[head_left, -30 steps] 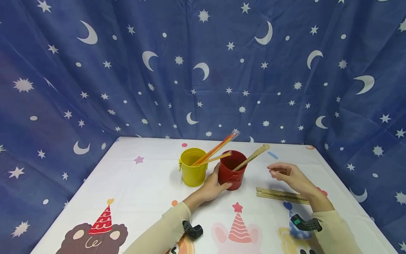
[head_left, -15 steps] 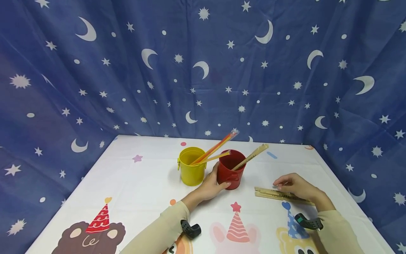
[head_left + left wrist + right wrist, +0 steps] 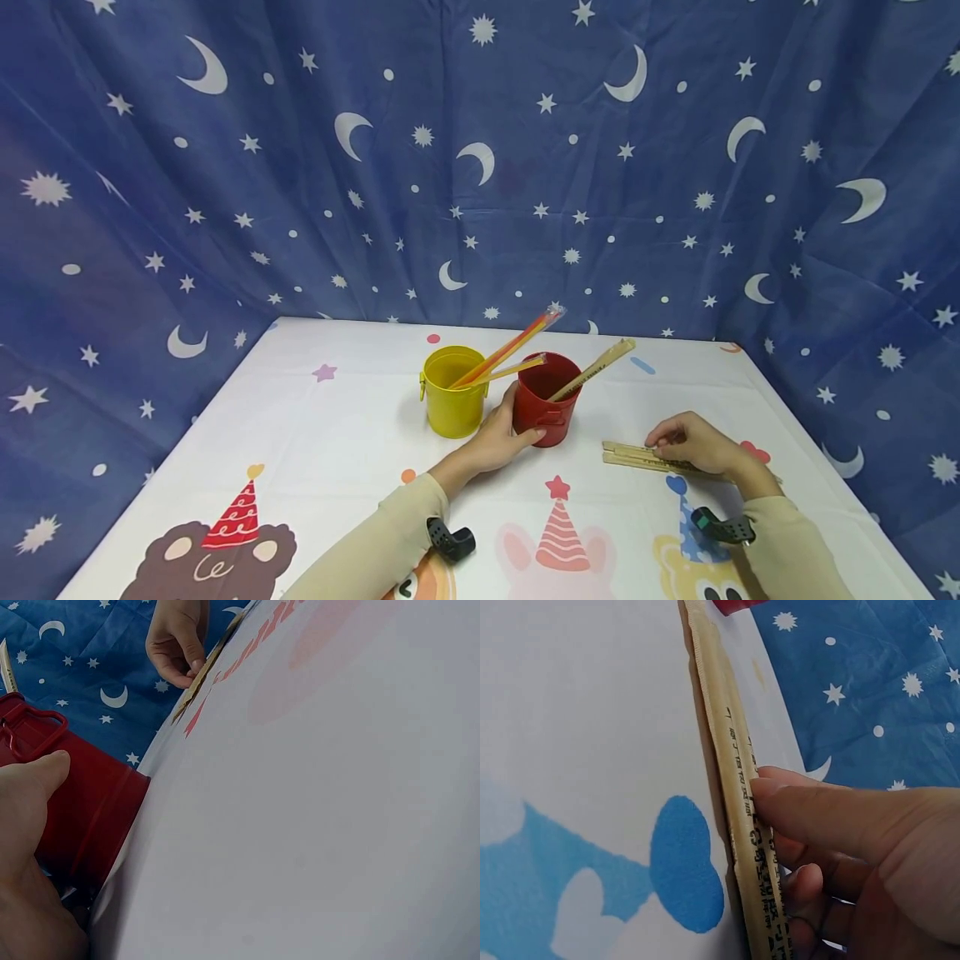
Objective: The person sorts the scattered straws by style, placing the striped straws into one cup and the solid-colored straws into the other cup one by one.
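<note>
Sticks (image 3: 627, 462) run left-right, right hand (image 3: 697, 443) nearer and touching them, can't tell if pinching; left hand (image 3: 493, 442) grips the red pail (image 3: 537, 408) off their left end.

Cream slvs (image 3: 371, 537), blk wrist cams (image 3: 450, 540), R w/ grn patch (image 3: 702, 522).

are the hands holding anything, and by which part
The left hand grips the red bucket by its side wall. The right hand touches the wrapped sticks partway along; grip unclear.
</note>
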`<state>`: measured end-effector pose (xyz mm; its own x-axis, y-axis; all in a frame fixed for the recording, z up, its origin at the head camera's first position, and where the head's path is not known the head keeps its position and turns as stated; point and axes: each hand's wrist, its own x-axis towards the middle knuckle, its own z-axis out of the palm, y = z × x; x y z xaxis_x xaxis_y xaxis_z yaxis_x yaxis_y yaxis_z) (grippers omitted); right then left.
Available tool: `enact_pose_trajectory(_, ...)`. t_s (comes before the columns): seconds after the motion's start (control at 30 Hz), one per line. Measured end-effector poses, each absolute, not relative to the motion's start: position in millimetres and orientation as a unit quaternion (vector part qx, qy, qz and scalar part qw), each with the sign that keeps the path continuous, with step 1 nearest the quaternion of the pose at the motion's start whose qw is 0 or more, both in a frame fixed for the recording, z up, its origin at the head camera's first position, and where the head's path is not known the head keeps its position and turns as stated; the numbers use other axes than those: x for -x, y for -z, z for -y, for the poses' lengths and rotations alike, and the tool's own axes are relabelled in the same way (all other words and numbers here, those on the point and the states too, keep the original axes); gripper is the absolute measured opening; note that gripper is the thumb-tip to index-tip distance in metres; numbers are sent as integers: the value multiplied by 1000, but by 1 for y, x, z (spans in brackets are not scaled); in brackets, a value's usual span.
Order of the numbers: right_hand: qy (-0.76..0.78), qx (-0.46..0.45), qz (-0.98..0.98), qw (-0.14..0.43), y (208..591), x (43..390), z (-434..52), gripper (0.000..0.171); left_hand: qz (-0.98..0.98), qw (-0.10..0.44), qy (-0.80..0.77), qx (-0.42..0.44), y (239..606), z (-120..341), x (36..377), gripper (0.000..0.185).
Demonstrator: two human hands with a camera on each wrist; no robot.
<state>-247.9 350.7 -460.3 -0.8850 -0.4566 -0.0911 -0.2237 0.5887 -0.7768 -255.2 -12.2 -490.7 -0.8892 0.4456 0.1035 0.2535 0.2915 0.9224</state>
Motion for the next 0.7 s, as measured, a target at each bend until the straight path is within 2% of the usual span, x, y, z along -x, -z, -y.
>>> enact_pose_trajectory(0.37, 391, 201, -891, 112, 463, 250, -347, 12, -801, 84, -551, -219, 492, 12, 255, 90)
enact_pose_trajectory(0.7, 372, 155, -910, 93, 464, 249, -344, 7, -799, 90, -554, -216, 490, 12, 254, 90)
